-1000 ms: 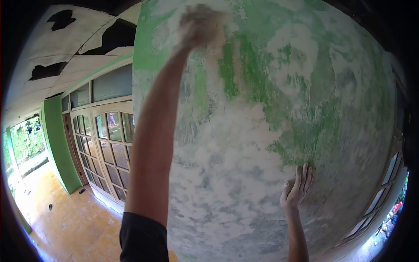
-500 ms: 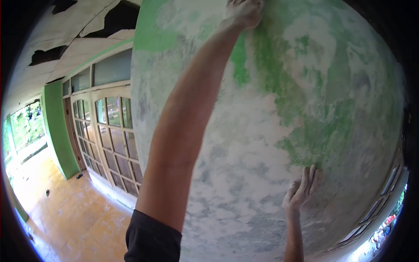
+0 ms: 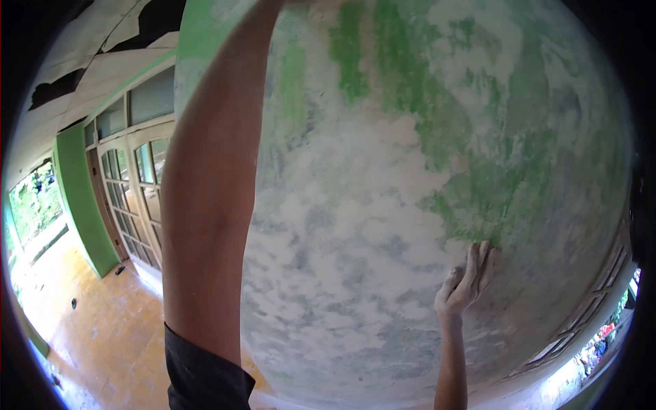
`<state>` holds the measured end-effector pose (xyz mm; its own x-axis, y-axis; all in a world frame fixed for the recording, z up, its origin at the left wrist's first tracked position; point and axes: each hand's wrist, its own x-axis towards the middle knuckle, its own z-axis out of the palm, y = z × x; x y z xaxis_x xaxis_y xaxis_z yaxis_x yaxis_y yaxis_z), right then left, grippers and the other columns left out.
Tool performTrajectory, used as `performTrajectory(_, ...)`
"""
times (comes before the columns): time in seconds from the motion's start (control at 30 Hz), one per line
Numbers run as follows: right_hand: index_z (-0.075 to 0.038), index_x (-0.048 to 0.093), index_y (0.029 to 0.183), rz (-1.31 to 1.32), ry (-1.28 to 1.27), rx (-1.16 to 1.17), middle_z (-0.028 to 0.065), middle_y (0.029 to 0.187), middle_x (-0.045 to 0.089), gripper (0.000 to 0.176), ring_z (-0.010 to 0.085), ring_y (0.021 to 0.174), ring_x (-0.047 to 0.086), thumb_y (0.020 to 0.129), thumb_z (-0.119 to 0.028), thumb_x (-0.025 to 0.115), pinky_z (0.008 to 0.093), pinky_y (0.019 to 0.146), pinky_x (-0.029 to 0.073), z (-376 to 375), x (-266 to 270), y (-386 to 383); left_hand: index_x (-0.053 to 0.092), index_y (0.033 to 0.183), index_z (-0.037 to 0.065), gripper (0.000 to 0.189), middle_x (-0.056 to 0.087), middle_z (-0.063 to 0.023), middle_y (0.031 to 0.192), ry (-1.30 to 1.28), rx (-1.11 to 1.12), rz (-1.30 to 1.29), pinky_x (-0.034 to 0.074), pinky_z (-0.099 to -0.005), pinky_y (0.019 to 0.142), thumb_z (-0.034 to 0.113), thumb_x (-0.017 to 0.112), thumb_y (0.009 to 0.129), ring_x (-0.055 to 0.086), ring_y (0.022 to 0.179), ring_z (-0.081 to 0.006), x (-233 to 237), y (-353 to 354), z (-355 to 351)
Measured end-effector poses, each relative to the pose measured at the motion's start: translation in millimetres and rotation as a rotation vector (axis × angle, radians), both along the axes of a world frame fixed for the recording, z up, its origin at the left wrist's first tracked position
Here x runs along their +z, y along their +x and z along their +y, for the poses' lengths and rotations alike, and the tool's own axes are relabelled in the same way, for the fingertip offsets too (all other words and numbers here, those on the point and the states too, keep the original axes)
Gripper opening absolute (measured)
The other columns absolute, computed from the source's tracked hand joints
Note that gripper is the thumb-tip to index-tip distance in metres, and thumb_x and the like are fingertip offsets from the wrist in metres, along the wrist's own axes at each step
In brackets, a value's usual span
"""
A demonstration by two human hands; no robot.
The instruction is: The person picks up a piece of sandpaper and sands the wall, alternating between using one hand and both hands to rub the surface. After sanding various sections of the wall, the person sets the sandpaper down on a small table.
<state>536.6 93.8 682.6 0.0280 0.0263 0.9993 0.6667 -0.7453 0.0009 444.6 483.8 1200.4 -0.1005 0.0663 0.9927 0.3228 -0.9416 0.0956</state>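
Note:
A wall [image 3: 328, 225] fills most of the view, its green paint showing in patches among whitish and grey areas. My right hand [image 3: 467, 280] rests against it at lower right, just below a green patch [image 3: 478, 198]. Its fingers stretch upward with the thumb apart, coated in pale dust, and nothing shows in its grasp. My left arm, in a dark sleeve, reaches up along the left of the wall. Above the wrist it runs out of the top of the view, so the left hand and anything it holds are hidden.
Left of the wall stand glazed wooden doors [image 3: 130, 198] and a green pillar [image 3: 85, 198]. The yellowish floor [image 3: 116, 342] has small dark objects on it. Overhead, the ceiling [image 3: 82, 51] has broken dark gaps. A slatted window [image 3: 581, 314] is at far right.
My left arm has swung left and upward, taking the hand out of view. The view has shifted slightly; my right hand stays by the same green patch.

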Motion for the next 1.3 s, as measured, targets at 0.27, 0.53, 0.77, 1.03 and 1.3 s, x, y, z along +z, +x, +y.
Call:
performTrajectory(0.27,0.0,0.053,0.141,-0.045,0.021,0.034,0.0222,0.15,0.047,0.051,0.0443,0.143,0.036,0.107,-0.036,0.04,0.0571,0.116,0.026,-2.0,-3.3,6.1,0.037,0.156,0.028,0.052,0.011,-0.016,0.168,0.398,-0.147,0.226,0.007,-0.0461,0.126,0.044,0.028,0.107,0.007,0.156,-0.0331,-60.8,11.1,-126.7)
performTrajectory(0.53,-0.001,0.053,0.14,-0.043,0.05,0.007,0.0215,0.149,0.048,0.05,0.0437,0.142,0.037,0.108,-0.036,0.038,0.058,0.116,0.026,3.8,-2.0,2.8,0.049,0.148,0.019,0.051,0.048,-0.0123,0.148,0.117,0.108,0.008,0.028,-0.0465,0.117,0.037,0.044,0.101,0.041,0.138,-0.0322,8.7,-49.0,118.0)
performTrajectory(0.77,-0.001,0.054,0.14,-0.019,0.039,-0.01,0.0209,0.148,0.049,0.051,0.0436,0.141,0.038,0.107,-0.037,0.036,0.0581,0.115,0.028,1.1,-4.6,1.4,0.039,0.153,0.038,0.057,0.025,-0.0166,0.164,0.007,0.062,-0.02,0.014,-0.0651,0.117,0.057,0.039,0.099,0.023,0.149,-0.041,-19.2,-41.1,61.1)
performTrajectory(1.03,0.002,0.056,0.138,-0.028,0.078,0.033,0.021,0.147,0.052,0.05,0.0433,0.142,0.038,0.108,-0.034,0.039,0.0548,0.114,0.03,-0.9,-4.9,3.6,0.04,0.154,0.015,0.054,0.013,-0.0141,0.168,0.509,-0.155,0.396,0.012,-0.0458,0.125,0.038,0.042,0.106,0.013,0.154,-0.0344,-35.4,11.7,-101.8)
performTrajectory(1.3,0.002,0.055,0.138,-0.044,0.084,0.021,0.0213,0.146,0.052,0.051,0.0434,0.141,0.038,0.109,-0.035,0.036,0.0555,0.114,0.031,2.2,-6.1,5.6,0.048,0.149,0.026,0.054,0.046,-0.0134,0.153,0.118,-0.047,-0.147,0.029,-0.0493,0.118,0.04,0.051,0.096,0.04,0.142,-0.0365,-27.3,-64.1,119.2)
